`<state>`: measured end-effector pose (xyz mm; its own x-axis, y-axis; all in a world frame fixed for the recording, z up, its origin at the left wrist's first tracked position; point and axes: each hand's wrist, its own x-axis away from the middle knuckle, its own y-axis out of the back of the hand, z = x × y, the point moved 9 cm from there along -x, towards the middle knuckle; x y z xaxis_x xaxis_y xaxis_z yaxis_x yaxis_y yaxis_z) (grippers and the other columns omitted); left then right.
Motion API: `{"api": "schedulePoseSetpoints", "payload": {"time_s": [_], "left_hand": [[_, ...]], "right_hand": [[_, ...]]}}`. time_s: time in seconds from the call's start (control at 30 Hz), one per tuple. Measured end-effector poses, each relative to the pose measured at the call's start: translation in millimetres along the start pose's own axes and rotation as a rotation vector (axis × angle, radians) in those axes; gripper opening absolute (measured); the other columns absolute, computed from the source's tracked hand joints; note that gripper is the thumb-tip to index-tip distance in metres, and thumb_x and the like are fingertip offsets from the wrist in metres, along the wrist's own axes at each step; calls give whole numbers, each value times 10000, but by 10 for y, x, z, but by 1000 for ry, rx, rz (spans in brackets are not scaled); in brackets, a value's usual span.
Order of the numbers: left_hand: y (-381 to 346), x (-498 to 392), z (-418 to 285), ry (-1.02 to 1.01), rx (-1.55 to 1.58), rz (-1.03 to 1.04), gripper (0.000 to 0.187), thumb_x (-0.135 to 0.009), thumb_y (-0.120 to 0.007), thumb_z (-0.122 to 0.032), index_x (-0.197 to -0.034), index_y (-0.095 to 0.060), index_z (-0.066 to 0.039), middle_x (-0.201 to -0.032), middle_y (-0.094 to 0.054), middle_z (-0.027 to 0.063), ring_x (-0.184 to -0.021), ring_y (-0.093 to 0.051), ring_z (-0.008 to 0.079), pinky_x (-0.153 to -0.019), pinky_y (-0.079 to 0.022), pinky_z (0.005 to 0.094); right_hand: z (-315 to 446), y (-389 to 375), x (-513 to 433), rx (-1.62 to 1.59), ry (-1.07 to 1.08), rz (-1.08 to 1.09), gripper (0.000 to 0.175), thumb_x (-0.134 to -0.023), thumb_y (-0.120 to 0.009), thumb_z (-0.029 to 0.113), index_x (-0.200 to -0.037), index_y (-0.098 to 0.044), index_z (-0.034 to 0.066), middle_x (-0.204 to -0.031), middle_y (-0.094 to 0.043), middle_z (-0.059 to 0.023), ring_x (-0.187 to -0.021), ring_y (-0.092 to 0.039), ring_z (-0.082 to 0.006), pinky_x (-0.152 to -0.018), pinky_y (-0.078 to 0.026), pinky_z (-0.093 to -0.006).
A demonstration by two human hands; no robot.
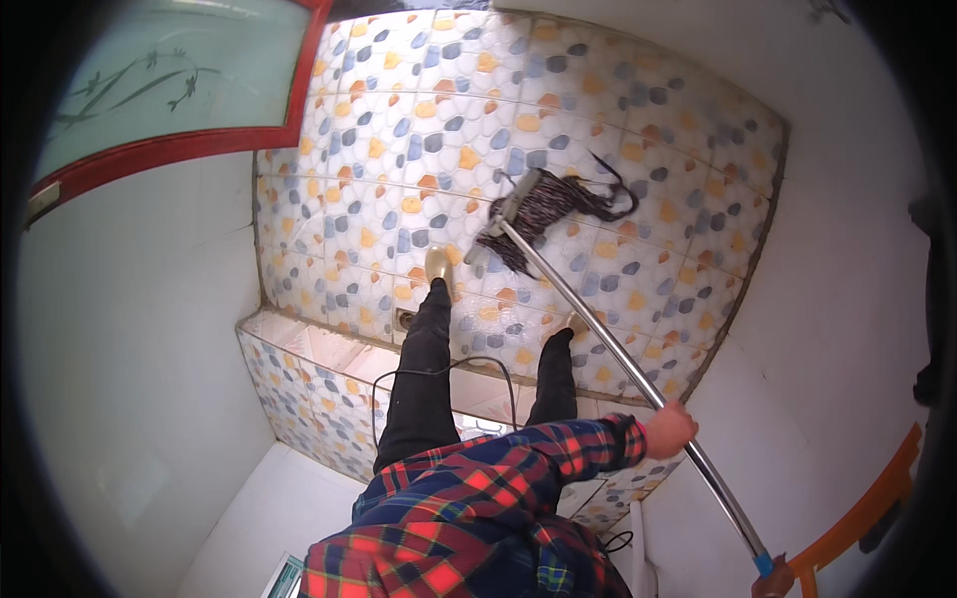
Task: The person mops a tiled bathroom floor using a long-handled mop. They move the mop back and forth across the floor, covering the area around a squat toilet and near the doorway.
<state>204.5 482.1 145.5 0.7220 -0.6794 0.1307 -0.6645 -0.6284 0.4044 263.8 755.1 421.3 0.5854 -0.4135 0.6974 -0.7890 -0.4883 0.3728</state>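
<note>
A string mop with a metal handle (591, 318) runs diagonally from the lower right toward the middle of the floor. My left hand (671, 430) reaches across my body and is wrapped around the lower-middle part of the handle. At the blue-tipped upper end, my right hand (774, 578) grips the handle, partly cut off by the picture's edge. The dark, stringy mop head (549, 205) rests on the pebble-patterned tile floor (456, 149), its clamp turned toward my feet. Some strands trail off to the right. The floor looks wet and shiny around my shoes.
A red-framed glass door (194, 138) stands at the upper left. White walls (837, 299) bound both sides. Behind my legs is a tiled ledge (321, 344), with a floor drain (406, 320) by my left foot. A black cable (448, 366) loops across my legs.
</note>
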Motion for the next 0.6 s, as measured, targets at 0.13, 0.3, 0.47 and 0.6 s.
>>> {"api": "schedulePoseSetpoints", "payload": {"time_s": [0.13, 0.3, 0.47, 0.6], "left_hand": [[1026, 436, 784, 5, -113, -214, 98, -568, -566, -131, -646, -534, -82, -617, -551, 75, -621, -553, 261, -627, -388, 366], [1946, 835, 1757, 4, -276, -64, 77, -569, -577, -141, -626, -538, -106, -606, -564, 55, -619, -567, 255, -642, -383, 364], [2988, 1865, 3151, 178, -622, 9, 105, -533, -638, -155, -622, -606, -109, -607, -582, 53, -643, -588, 227, -690, -410, 373], [4515, 2574, 4008, 648, -1127, -330, 118, -710, -533, -126, -797, -608, -98, -861, -584, 94, -882, -562, 220, -831, -344, 520]], "right_hand": [[850, 912, -316, -91, -19, -256, 146, -634, -550, -36, -754, -580, 42, -726, -594, -181, -715, -575, -363, -619, -456, -434], [1970, 1303, -564, -461, -103, -105, 202, -603, -586, 8, -800, -563, 44, -699, -586, -183, -683, -566, -378, -611, -453, -442], [4487, 1601, -249, -515, 367, 6, 270, -629, -613, 107, -866, -525, 12, -696, -581, -215, -664, -563, -406, -591, -451, -458], [6136, 2472, 38, -831, 709, -34, 347, -703, -614, 206, -955, -480, 8, -696, -570, -227, -672, -558, -409, -588, -442, -462]]}}
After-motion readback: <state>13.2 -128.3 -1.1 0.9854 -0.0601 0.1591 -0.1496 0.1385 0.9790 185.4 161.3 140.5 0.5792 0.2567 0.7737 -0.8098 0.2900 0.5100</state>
